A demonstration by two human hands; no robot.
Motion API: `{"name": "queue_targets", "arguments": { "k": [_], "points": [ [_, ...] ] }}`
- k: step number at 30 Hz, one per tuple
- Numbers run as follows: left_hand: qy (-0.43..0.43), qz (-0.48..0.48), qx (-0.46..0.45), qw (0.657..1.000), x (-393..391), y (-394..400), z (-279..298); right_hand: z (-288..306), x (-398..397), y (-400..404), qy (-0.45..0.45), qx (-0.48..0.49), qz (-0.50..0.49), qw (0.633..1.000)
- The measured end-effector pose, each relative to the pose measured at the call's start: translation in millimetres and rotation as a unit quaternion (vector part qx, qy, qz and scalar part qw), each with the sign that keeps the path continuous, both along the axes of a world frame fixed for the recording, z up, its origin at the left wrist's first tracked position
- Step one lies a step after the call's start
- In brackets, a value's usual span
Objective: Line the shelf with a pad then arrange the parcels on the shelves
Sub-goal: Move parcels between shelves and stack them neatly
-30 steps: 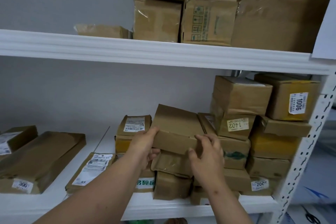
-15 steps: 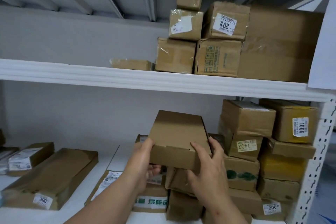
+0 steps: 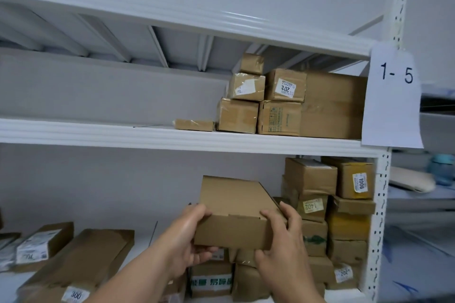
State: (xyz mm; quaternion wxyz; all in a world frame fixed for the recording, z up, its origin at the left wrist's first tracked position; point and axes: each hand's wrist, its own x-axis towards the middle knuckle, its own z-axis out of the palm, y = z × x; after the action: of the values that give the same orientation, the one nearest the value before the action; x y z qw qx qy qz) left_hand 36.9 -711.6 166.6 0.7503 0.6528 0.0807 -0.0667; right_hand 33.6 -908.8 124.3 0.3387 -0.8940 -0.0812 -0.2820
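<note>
Plain brown parcel point(image 3: 234, 214) aloft, tilted, before lower shelf point(image 3: 147, 238).

White metal shelving point(image 3: 187, 139) — two levels in view. Upper shelf: flat parcel point(image 3: 194, 125) above the grip, stacked boxes point(image 3: 261, 103) to its right, big carton point(image 3: 333, 106) at far right. Lower shelf point(image 3: 145, 236): long flat box point(image 3: 81, 261) marked 300 left of the grip, labelled packet point(image 3: 44, 241) beyond it — pile of boxes point(image 3: 344, 216) right of the grip, against upright post point(image 3: 381, 216).
</note>
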Motion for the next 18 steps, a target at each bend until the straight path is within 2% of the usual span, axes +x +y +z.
{"name": "queue_targets", "arguments": {
  "k": [6,10,18],
  "points": [
    [-0.020,-0.050,0.012,0.998,-37,-1,12,12,-37,-17,-0.010,-0.029,0.009,0.999],
    [-0.042,-0.046,0.021,0.998,-62,4,31,34,-49,-26,-0.059,-0.066,0.041,0.995],
    [-0.054,0.048,0.046,0.996,-98,13,64,73,-48,-26,-0.123,-0.125,0.118,0.977]
  ]
}}
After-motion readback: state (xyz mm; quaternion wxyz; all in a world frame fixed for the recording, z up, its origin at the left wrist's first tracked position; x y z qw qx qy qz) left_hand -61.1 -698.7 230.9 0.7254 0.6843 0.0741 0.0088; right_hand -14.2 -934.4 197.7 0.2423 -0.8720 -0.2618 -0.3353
